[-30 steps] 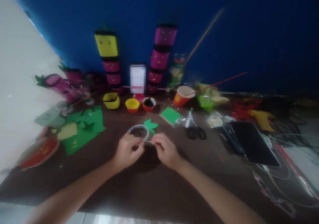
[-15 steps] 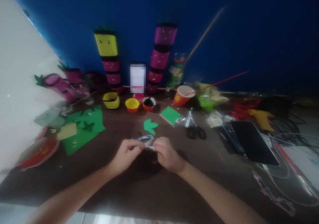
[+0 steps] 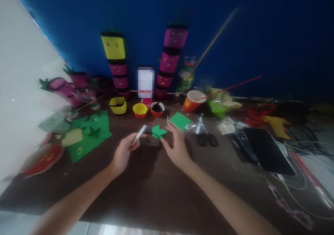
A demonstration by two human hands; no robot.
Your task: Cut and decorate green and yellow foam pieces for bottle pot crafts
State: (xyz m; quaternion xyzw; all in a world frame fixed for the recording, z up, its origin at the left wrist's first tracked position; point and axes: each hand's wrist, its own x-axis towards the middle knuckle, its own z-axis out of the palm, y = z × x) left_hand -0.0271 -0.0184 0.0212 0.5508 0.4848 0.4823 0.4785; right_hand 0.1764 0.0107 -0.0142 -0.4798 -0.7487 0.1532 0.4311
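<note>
My left hand is closed around a slim white stick-like piece, which tilts up to the right; blur hides its exact kind. My right hand reaches over the table with thumb and fingers apart. Its fingertips are beside the right edge of a green leaf-shaped cutout, perhaps touching it. At those fingertips shows a thin pale sliver, too blurred to name. Behind the hands stand a yellow paint cup and a cup of black paint.
Black-handled scissors and a green paper stack lie to the right, near a dark tablet. Green sheets and a red fan are at left. Stacked purple containers stand against the blue wall.
My hands have parted from the white-and-blue piece they both held. The left moved slightly left with a white piece; the right opened and moved forward to the leaf cutout.
</note>
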